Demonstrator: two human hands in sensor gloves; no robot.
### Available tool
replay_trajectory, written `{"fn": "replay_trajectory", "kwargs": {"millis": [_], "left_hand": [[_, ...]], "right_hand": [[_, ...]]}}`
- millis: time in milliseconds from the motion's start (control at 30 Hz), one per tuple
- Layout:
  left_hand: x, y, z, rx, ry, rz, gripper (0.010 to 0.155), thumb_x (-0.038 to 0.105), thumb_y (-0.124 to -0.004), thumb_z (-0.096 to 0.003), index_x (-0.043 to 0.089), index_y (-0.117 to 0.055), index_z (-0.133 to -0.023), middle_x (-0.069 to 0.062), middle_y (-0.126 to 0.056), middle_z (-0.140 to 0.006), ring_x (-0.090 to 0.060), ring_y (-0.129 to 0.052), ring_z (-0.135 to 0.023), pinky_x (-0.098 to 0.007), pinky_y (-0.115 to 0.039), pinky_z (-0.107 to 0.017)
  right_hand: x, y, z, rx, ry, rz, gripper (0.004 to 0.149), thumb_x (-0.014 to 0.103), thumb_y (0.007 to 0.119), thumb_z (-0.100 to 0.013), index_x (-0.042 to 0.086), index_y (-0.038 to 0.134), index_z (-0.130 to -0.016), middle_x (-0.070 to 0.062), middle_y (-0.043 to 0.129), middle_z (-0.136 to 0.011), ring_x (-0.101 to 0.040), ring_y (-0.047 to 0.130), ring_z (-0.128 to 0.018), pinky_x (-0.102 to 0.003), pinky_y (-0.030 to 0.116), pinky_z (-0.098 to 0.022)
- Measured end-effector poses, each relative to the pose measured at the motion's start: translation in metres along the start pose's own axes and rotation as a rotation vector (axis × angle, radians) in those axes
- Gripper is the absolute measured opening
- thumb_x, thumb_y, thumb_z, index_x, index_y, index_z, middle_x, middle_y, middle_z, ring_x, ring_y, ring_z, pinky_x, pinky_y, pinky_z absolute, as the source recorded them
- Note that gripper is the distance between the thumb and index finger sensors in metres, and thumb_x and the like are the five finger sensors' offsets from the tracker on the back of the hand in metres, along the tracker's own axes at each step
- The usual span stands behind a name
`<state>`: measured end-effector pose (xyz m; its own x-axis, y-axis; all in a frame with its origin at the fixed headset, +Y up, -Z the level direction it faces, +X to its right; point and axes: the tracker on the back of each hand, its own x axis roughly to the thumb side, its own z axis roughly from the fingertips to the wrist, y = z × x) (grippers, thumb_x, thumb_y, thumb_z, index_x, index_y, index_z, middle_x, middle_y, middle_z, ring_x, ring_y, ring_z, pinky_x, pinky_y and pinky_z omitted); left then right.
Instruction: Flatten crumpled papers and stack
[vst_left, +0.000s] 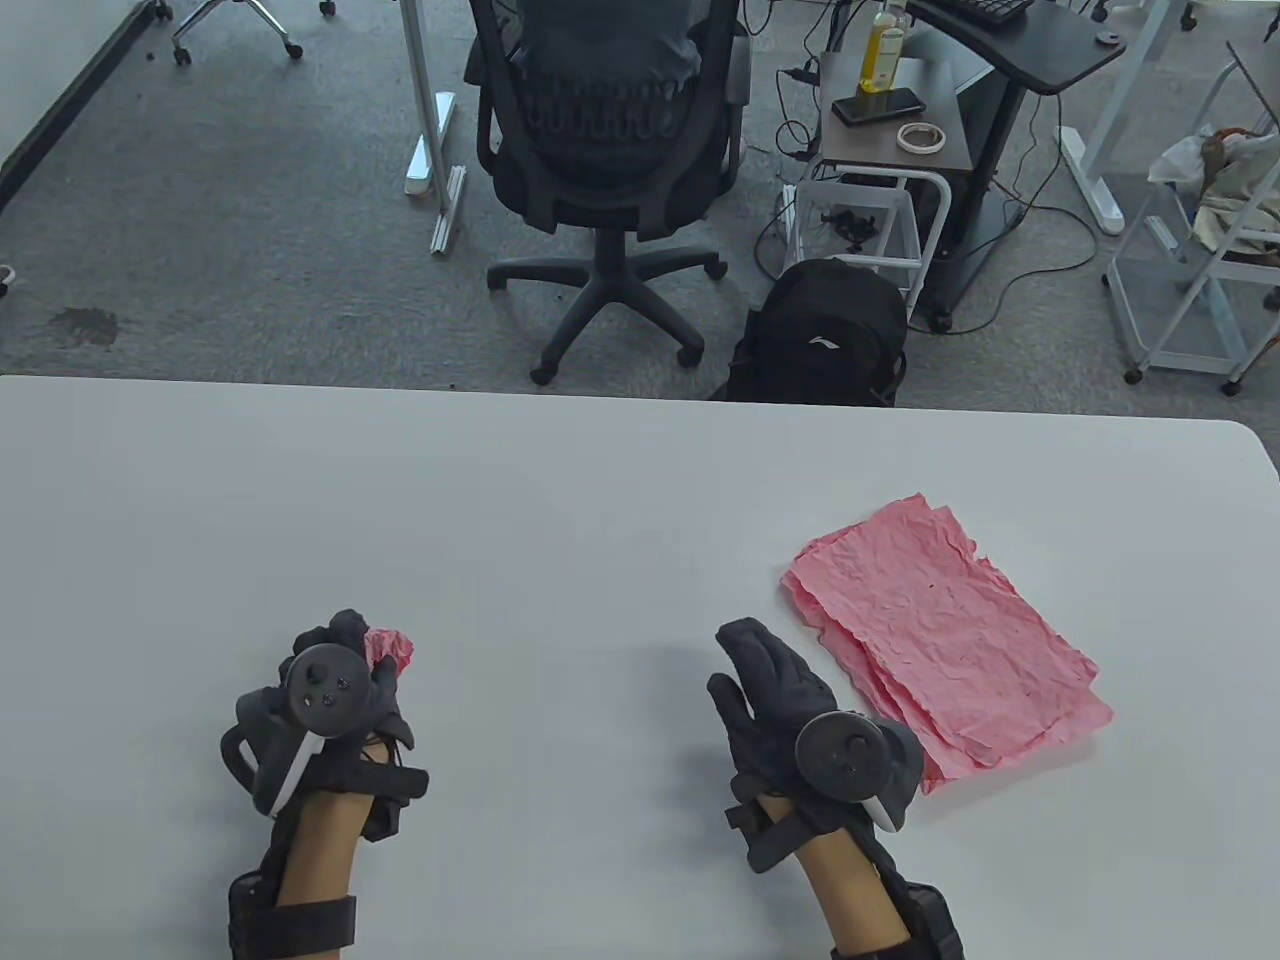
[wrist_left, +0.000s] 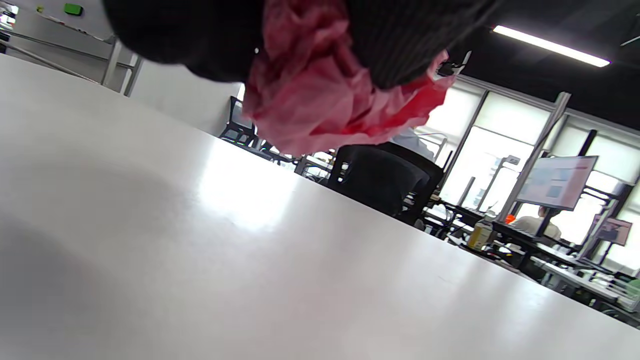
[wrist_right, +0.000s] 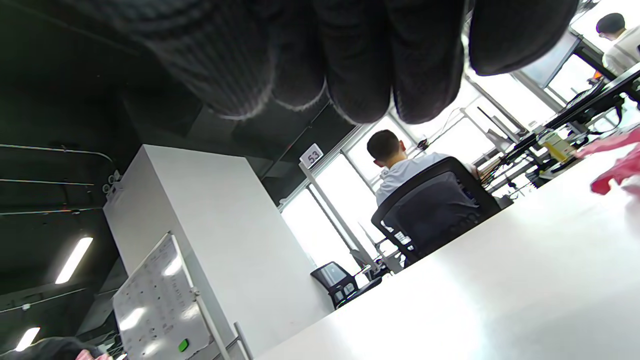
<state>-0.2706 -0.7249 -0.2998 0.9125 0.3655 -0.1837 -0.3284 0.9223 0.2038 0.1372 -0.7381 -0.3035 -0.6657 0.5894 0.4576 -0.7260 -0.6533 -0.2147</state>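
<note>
Fingers of the left hand (vst_left: 330, 690) curl round a crumpled pink paper ball (vst_left: 392, 650), held just above the white table (vst_left: 600, 480); the right hand (vst_left: 790, 710) hovers with fingers straight and close together, holding nothing. To its right lies a stack of flattened pink sheets (vst_left: 940, 640), so most work looks done. By my judgement, this ball remains to be smoothed and stacked.

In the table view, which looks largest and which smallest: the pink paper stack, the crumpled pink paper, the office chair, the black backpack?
1. Office chair.
2. Pink paper stack, though it lies nearer the camera, so this order is unsure.
3. Black backpack.
4. Crumpled pink paper, mostly hidden in the left hand.
</note>
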Motion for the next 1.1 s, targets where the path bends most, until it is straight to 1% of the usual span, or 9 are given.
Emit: {"fn": "replay_trajectory", "kwargs": {"millis": [133,233,400,533,600,700,800,900,1100], "left_hand": [[0.016,-0.001,0.012,0.020,-0.127,-0.005,0.066,0.048,-0.078,-0.0501,0.017,-0.055,-0.104,-0.012,-0.067,-0.094,-0.031,-0.085,-0.064,-0.036,-0.079,-0.043],[0.036,-0.003,0.028,0.069,-0.293,-0.083,0.065,0.050,-0.076,-0.0503,0.018,-0.056,-0.103,-0.010,-0.070,-0.092,-0.028,-0.087,-0.061,-0.033,-0.081,-0.041],[0.066,-0.007,0.045,0.079,-0.470,0.088,0.067,0.054,-0.070,-0.0513,0.018,-0.050,-0.104,-0.005,-0.069,-0.094,-0.024,-0.090,-0.065,-0.037,-0.082,-0.048],[0.084,-0.014,0.056,-0.020,-0.570,0.244,0.066,0.053,-0.061,-0.0536,0.019,-0.041,-0.106,-0.003,-0.070,-0.099,-0.027,-0.095,-0.074,-0.043,-0.082,-0.057],[0.090,-0.015,0.061,-0.063,-0.617,0.277,0.065,0.053,-0.060,-0.0541,0.019,-0.040,-0.107,0.000,-0.075,-0.098,-0.025,-0.099,-0.073,-0.042,-0.084,-0.057],[0.091,-0.016,0.062,-0.057,-0.637,0.319,0.065,0.054,-0.060,-0.0542,0.019,-0.041,-0.106,0.000,-0.077,-0.097,-0.022,-0.102,-0.071,-0.040,-0.086,-0.056],[0.096,-0.020,0.061,-0.225,-0.718,0.400,0.067,0.057,-0.063,-0.0543,0.021,-0.042,-0.107,-0.002,-0.080,-0.097,-0.025,-0.102,-0.074,-0.043,-0.085,-0.058],[0.098,-0.032,0.061,-0.312,-0.684,0.451,0.065,0.057,-0.062,-0.0532,0.022,-0.047,-0.105,-0.002,-0.083,-0.094,-0.025,-0.104,-0.071,-0.043,-0.087,-0.056],[0.091,-0.042,0.056,-0.411,-0.600,0.619,0.060,0.054,-0.060,-0.0556,0.031,-0.040,-0.107,0.005,-0.058,-0.112,-0.030,-0.075,-0.104,-0.051,-0.070,-0.073]], "right_hand": [[0.011,0.015,0.002,0.070,-0.068,-0.016,0.056,0.037,0.077,-0.053,0.014,0.062,-0.102,-0.025,0.071,-0.101,-0.051,0.074,-0.086,-0.067,0.061,-0.056],[0.021,0.026,0.002,0.151,-0.126,-0.023,0.057,0.038,0.077,-0.053,0.016,0.062,-0.103,-0.023,0.071,-0.102,-0.050,0.073,-0.088,-0.068,0.060,-0.057],[0.036,0.042,0.006,0.254,-0.212,-0.071,0.057,0.038,0.077,-0.053,0.017,0.060,-0.103,-0.022,0.072,-0.102,-0.050,0.073,-0.088,-0.069,0.059,-0.058],[0.056,0.055,0.013,0.275,-0.299,-0.082,0.067,0.042,0.077,-0.053,0.021,0.045,-0.108,-0.021,0.061,-0.108,-0.050,0.059,-0.096,-0.072,0.050,-0.062],[0.063,0.060,0.017,0.296,-0.333,-0.090,0.075,0.044,0.076,-0.053,0.017,0.034,-0.108,-0.020,0.053,-0.111,-0.050,0.052,-0.099,-0.072,0.047,-0.063],[0.068,0.060,0.019,0.264,-0.308,-0.143,0.083,0.050,0.075,-0.053,0.014,0.025,-0.108,-0.022,0.046,-0.111,-0.051,0.048,-0.099,-0.072,0.046,-0.063],[0.064,0.054,0.017,0.202,-0.268,-0.207,0.081,0.050,0.076,-0.053,0.015,0.028,-0.108,-0.021,0.048,-0.110,-0.050,0.049,-0.099,-0.071,0.047,-0.063],[0.064,0.052,0.018,0.199,-0.296,-0.226,0.078,0.048,0.080,-0.050,0.015,0.038,-0.107,-0.019,0.057,-0.103,-0.049,0.053,-0.097,-0.071,0.049,-0.063],[0.061,0.042,0.014,0.120,-0.293,-0.154,0.078,0.039,0.088,-0.047,0.021,0.041,-0.107,-0.016,0.060,-0.092,-0.043,0.064,-0.087,-0.065,0.055,-0.062]]}}
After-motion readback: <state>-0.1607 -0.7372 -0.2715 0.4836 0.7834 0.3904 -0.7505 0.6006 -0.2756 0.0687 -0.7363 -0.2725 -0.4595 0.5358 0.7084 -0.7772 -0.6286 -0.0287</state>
